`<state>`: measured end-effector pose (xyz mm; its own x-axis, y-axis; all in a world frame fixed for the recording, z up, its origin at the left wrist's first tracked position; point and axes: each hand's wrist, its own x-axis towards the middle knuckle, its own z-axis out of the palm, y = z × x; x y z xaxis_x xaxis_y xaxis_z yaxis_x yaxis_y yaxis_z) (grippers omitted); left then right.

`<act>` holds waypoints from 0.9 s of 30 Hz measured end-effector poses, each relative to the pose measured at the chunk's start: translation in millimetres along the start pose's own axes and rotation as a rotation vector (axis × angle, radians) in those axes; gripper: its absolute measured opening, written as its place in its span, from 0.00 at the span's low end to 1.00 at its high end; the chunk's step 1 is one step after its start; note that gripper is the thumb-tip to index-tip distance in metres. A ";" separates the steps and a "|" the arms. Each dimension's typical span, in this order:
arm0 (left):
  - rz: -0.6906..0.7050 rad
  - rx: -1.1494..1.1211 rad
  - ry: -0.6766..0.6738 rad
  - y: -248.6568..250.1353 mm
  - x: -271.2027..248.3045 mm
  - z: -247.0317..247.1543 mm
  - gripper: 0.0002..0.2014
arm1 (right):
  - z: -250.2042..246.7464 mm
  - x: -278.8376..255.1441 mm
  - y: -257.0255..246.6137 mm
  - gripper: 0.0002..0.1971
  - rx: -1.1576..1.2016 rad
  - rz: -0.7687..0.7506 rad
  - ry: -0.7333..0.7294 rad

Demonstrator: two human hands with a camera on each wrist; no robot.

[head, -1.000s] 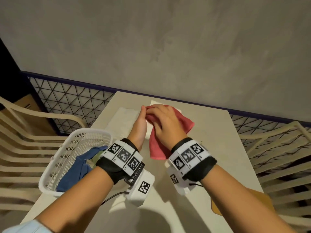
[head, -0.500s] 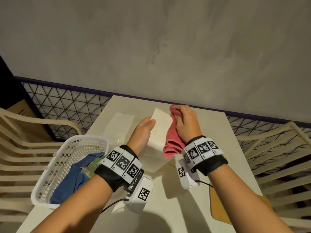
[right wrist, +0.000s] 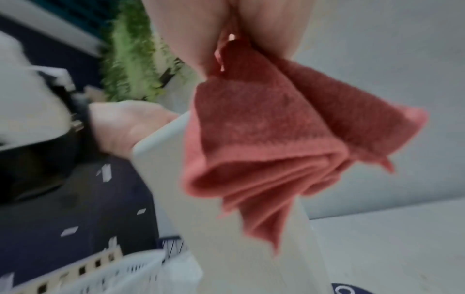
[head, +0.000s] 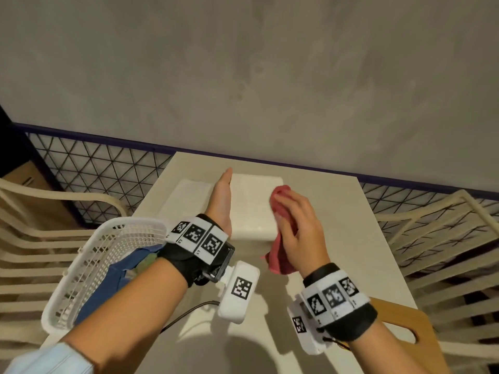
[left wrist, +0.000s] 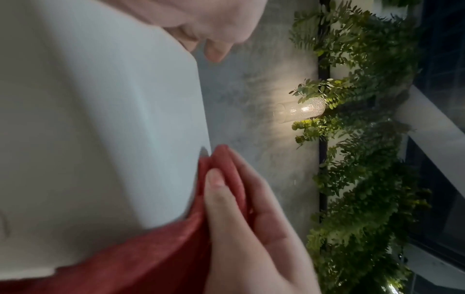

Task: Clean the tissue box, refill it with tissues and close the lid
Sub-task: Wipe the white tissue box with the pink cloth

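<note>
The white tissue box (head: 252, 209) lies on the table with a broad face up; it also fills the left wrist view (left wrist: 100, 119). My left hand (head: 222, 195) presses flat against the box's left side with straight fingers. My right hand (head: 297, 228) grips a bunched red cloth (head: 280, 247) against the box's right side, and its loose end hangs down (right wrist: 264, 149). A clear-wrapped tissue pack (head: 189, 194) lies left of the box, partly hidden by my left hand.
A white plastic basket (head: 89, 255) holding blue cloth stands at the table's left front. A wooden board (head: 399, 322) lies at the right front edge. Cream slatted chairs (head: 437, 238) flank the table, and a grey wall stands behind it.
The right hand has drawn the red cloth from the box's far corner back along its right side. The box has tipped from a raised tilt to lying flatter. The left hand stays on its left side.
</note>
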<state>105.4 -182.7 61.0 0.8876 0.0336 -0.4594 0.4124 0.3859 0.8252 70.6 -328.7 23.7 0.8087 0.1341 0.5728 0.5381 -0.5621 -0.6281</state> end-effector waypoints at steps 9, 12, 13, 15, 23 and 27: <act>0.046 0.009 -0.034 1.0 -5.3 2.4 0.25 | 11.1 31.0 -23.6 0.17 -0.218 -0.195 -0.158; 0.067 0.002 0.048 10.3 -6.0 -3.8 0.35 | 13.4 12.2 -24.6 0.18 -0.202 -0.286 -0.150; 0.080 -0.009 0.045 12.7 -6.6 -4.8 0.33 | 17.1 4.7 -26.9 0.17 -0.196 -0.349 -0.181; 0.095 -0.005 0.022 14.8 -8.4 -4.6 0.27 | 24.8 2.1 -31.1 0.15 -0.171 -0.410 -0.240; 0.114 -0.002 -0.021 10.4 -2.5 -16.3 0.26 | -3.2 9.3 -1.5 0.15 -0.242 -0.461 -0.317; 0.093 -0.038 -0.035 0.7 -4.4 -11.9 0.40 | -12.2 26.2 -11.1 0.12 0.068 -0.087 0.056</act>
<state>99.3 -171.6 59.6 0.9288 0.0386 -0.3686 0.3201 0.4178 0.8503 82.9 -328.9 52.1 0.7451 0.1333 0.6535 0.6216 -0.4939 -0.6080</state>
